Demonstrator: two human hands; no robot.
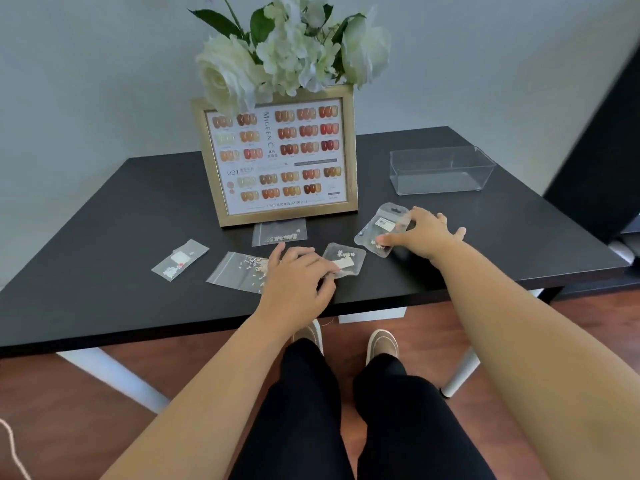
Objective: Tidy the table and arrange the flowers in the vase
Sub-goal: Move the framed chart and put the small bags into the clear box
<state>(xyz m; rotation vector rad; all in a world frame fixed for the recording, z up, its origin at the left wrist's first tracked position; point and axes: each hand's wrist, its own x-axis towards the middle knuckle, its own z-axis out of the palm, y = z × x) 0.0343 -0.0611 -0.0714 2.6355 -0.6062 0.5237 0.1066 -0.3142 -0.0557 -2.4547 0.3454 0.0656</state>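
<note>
The person is standing at a black desk (104, 237) and reaching out with both hands. The right hand (424, 235) is closing around a little clear bag (382, 228), with the thumb under its near edge and the fingers over its top. The bag is tilting up off the desk. The left hand (298, 275) is lying flat and spread, pressing its fingertips on a second small bag (344, 259) and covering part of a bigger flat bag (235, 270). It is not gripping anything yet.

Things could go wrong from here. The bags look thin and slippery, so one might be slipping out of the fingers. If a seal is loose, the tiny white beads inside could be spilling over the desk. A wide arm swing could also be knocking the gold picture frame (277, 161), which is standing just behind the bags.

Counting: five little bags are showing, with one more by the frame (278, 233) and one far to the left (180, 259). One clear empty box (441, 171) is sitting on the right, well apart from the bags. One frame is standing. The white flowers (294, 46) are sticking up behind the frame, about three big blooms. The vase is hiding behind the frame.
</note>
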